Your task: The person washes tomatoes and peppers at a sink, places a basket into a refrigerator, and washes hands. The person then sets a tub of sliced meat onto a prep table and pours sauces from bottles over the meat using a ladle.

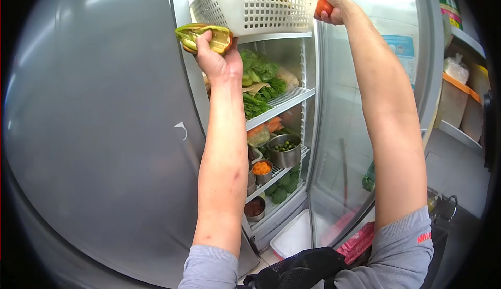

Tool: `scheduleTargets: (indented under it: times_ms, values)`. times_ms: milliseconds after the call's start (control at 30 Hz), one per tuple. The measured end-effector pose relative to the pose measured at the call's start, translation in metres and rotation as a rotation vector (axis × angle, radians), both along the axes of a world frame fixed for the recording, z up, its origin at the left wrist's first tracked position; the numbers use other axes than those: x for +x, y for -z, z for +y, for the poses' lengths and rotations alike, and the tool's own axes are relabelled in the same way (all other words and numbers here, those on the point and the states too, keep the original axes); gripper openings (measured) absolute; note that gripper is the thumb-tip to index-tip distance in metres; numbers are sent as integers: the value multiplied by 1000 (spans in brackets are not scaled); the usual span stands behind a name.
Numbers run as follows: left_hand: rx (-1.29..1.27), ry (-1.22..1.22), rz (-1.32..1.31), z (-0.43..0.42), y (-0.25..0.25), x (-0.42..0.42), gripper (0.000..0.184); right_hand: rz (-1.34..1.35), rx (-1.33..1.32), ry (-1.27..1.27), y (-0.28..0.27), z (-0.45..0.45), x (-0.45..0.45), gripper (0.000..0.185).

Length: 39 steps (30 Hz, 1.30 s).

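My left hand (219, 59) is raised at the upper middle, closed around a cut green and orange pepper (222, 39) whose hollow inside shows. It is against the lower left corner of a white perforated basket (279, 10). My right hand (336, 7) is at the basket's right end, fingers wrapped round a red tomato (323, 8). The basket sits at the top of the open fridge, tilted a little; only bits of red show through its holes, and its contents are mostly hidden.
Below are fridge shelves (282, 105) with leafy greens (261, 75), a metal pot (284, 156) of green pieces and a container of orange pieces (262, 168). The glass door (339, 132) stands open at right. A grey steel door (99, 122) fills the left. A white lidded box (293, 237) is low down.
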<state>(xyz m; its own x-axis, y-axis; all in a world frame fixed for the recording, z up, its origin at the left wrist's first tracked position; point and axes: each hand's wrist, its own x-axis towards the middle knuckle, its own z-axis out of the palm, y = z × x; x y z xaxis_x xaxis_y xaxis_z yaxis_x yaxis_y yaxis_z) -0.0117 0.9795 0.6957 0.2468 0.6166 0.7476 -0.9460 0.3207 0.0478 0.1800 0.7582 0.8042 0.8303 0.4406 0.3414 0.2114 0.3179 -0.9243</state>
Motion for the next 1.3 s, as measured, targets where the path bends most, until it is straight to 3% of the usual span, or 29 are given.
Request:
scheduleTargets:
  times_ms: [33, 67, 100, 167, 200, 233, 300, 333, 367, 433, 500, 600, 667, 700, 767, 800, 833, 900, 933, 967, 1067, 1133, 1200, 1233, 1300]
  values:
    - [-5, -13, 6, 4, -2, 5, 49, 22, 126, -3, 1, 11, 8, 36]
    - [-5, -38, 8, 6, -4, 8, 50, 44, 123, -69, -11, 24, 67, 51]
    - [-6, -57, 9, 9, -5, 10, 52, 49, 121, -82, -4, 45, 82, 51]
    - [-6, -102, 14, 11, -1, 12, 52, 57, 653, 19, 9, 86, 92, 30]
    - [-27, -139, 28, 9, 2, 14, 52, 67, 916, 76, 15, 102, 94, 34]
    - [-42, -176, 42, 7, 5, 17, 52, -80, 960, 55, 30, 99, 72, 27]
    - [-18, -179, 46, 17, 8, 22, 52, -209, 981, 375, 49, 114, 29, 16]
    - [-24, -183, 61, 18, 7, 23, 53, -340, 1015, 319, 59, 122, 34, 15]
    - [-28, -185, 68, 16, 6, 23, 54, -369, 712, 538, 64, 118, 17, 16]
    - [-31, -227, 82, 11, 13, 19, 54, -670, 562, 1020, 57, 157, 74, 22]
    - [45, -291, 116, 5, 30, 13, 50, -744, 439, 1029, 62, 163, 53, 31]
    - [146, -268, 185, -19, 89, -8, 41, -740, 181, 966, 71, 163, 3, 49]
    - [121, -273, 294, -34, 139, -21, 35, -645, -113, 709, 74, 155, -24, 83]
    - [120, -285, 354, -41, 163, -27, 35, -691, -216, 695, 83, 156, -32, 84]
    - [53, -198, 483, -54, 207, -40, 43, -606, -159, 610, 94, 170, -35, 79]
    - [72, -172, 536, -56, 231, -50, 45, -581, -118, 577, 101, 177, -38, 57]
    - [67, -127, 587, -58, 255, -60, 47, -591, -110, 569, 107, 182, -40, 57]
    - [75, -98, 691, -65, 303, -85, 56, -414, 105, 397, 128, 191, -47, 38]
    - [54, -70, 786, -69, 328, -100, 61, -396, 225, 428, 141, 194, -55, 26]
    - [11, -19, 857, -74, 352, -114, 66, -401, 292, 417, 155, 190, -65, 26]
    - [-81, 41, 1044, -82, 431, -155, 65, -562, 457, 371, 193, 143, -135, 25]
    - [-73, 92, 1160, -79, 493, -182, 60, -859, 558, 542, 231, 101, -186, 20]
    - [-44, 154, 1226, -87, 542, -212, 57, -968, 603, 472, 274, 39, -239, 18]
    - [-23, 214, 1278, -45, 552, -207, 55, -1054, 625, 440, 288, 51, -237, 19]
    - [20, 263, 1372, -47, 590, -249, 56, -1170, 316, 797, 327, -17, -263, 20]
